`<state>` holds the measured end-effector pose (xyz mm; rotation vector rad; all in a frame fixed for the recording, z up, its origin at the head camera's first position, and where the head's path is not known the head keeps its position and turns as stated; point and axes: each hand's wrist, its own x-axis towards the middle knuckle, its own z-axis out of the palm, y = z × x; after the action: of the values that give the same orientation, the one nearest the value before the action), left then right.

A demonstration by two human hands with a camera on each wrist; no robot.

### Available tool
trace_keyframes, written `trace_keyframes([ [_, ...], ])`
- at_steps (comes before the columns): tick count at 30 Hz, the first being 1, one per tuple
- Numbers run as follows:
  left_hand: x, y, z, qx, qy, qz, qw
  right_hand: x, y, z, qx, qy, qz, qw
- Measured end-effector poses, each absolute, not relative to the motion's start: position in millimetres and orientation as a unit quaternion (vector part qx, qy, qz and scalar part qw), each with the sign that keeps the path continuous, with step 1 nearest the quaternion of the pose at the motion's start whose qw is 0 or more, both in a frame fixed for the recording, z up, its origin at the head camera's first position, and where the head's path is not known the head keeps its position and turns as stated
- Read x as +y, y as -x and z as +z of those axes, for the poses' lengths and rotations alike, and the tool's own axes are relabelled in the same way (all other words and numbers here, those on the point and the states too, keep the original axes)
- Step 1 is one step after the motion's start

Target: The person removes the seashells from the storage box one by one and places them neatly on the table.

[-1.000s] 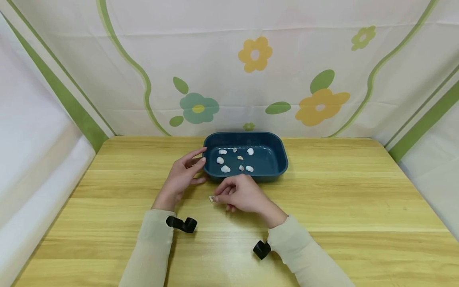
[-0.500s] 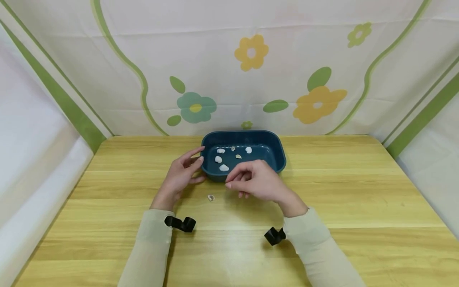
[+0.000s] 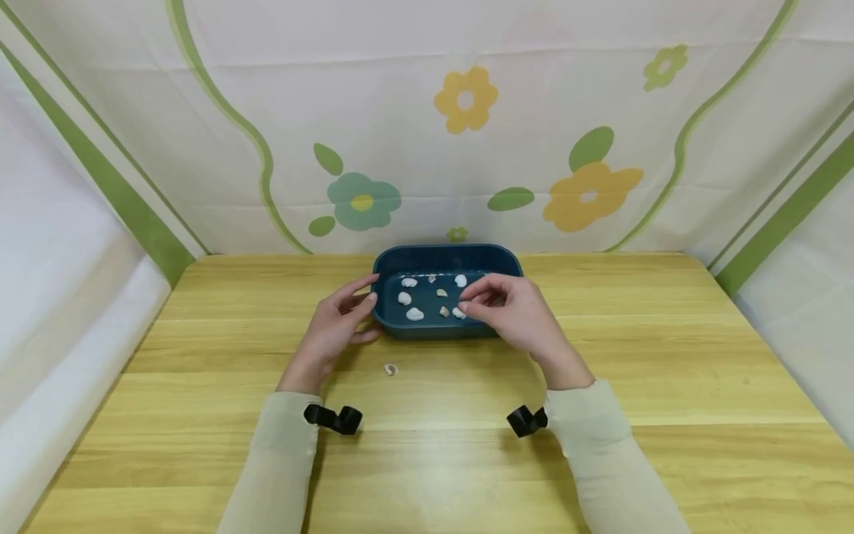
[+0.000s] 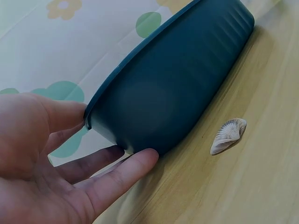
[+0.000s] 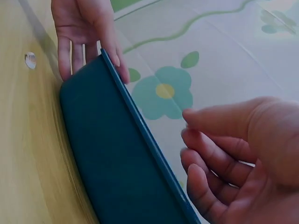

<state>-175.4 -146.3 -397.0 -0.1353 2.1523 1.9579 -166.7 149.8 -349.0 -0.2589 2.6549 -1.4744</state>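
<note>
Hovering over tray (image 3: 447, 258), four o'clock: right hand (image 3: 517, 311), fingertips narrowly parted; left hand (image 3: 331, 328), fingers spread, touching nine o'clock end.

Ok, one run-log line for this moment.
left hand: touching blue tub | right hand: over tub, nothing visibly held | shells: several inside tub | lone shell: on table

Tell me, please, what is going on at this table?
Someone is handling small seashells with a dark blue tray. The left grip touches the tray's left end. The right grip hovers over the tray's right part, partly hiding a white shell there; whether it holds anything is hard to tell. Eight shells show in the tray, and a lone shell lies on the wooden table in front.
</note>
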Motion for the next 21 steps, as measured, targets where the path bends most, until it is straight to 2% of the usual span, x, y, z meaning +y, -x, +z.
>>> trace_keyframes([
  [8,-147,175,-396,0.736,0.049,0.665,0.113,147,189,-348,0.896,0.088,-0.43,0.065],
  [21,-147,174,-399,0.735,0.046,0.668,0.109,141,224,-352,0.868,0.043,-0.44,0.224],
])
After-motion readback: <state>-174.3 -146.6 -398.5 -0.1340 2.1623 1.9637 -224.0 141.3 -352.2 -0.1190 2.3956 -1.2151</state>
